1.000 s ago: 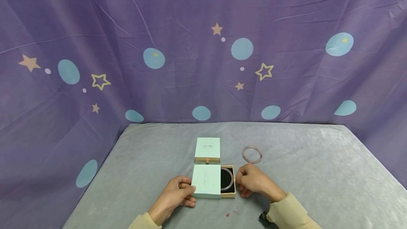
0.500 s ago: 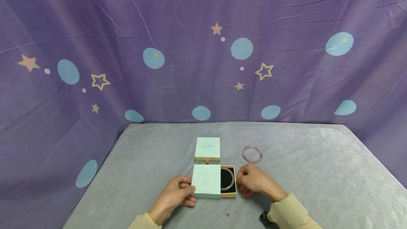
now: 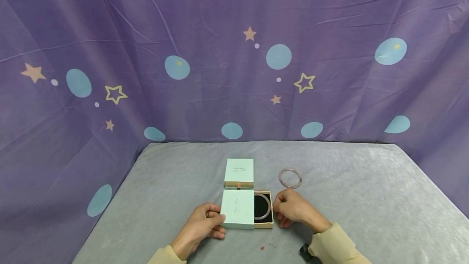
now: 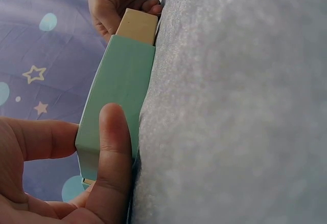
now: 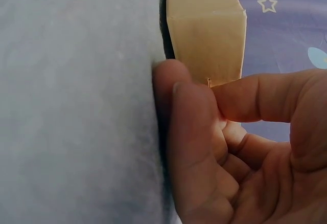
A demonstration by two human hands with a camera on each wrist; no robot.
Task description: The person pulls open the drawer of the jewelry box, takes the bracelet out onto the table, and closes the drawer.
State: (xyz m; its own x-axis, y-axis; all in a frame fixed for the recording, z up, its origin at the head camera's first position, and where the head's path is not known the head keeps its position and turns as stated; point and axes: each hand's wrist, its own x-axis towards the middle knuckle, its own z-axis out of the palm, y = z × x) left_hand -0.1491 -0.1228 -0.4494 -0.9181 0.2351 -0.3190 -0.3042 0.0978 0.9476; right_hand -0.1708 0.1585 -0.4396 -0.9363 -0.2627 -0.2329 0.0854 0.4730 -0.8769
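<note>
A mint-green box sleeve (image 3: 237,209) lies at the near middle of the table, its cream drawer (image 3: 263,225) partly out to the right. Inside the drawer a pale bangle (image 3: 269,207) sits on black lining, its left part hidden under the sleeve. My left hand (image 3: 200,224) grips the sleeve's left end, thumb on the near side, as the left wrist view also shows. At the drawer's right end my right hand (image 3: 293,207) pinches a small ribbon pull (image 5: 209,83), mostly hidden by the fingers. Beyond that hand, a second pale bangle (image 3: 290,178) lies flat on the cloth.
Just behind the sleeve stands another mint-green box (image 3: 239,170), closed, with an orange ribbon tab facing forward. Grey cloth covers the table (image 3: 366,199). A purple curtain (image 3: 205,105) with stars and blue ovals hangs at the back and sides.
The drawer has slid slightly farther right out of the sleeve, showing more of the bangle and lining. My right hand has shifted slightly right with it; my left hand stays put.
</note>
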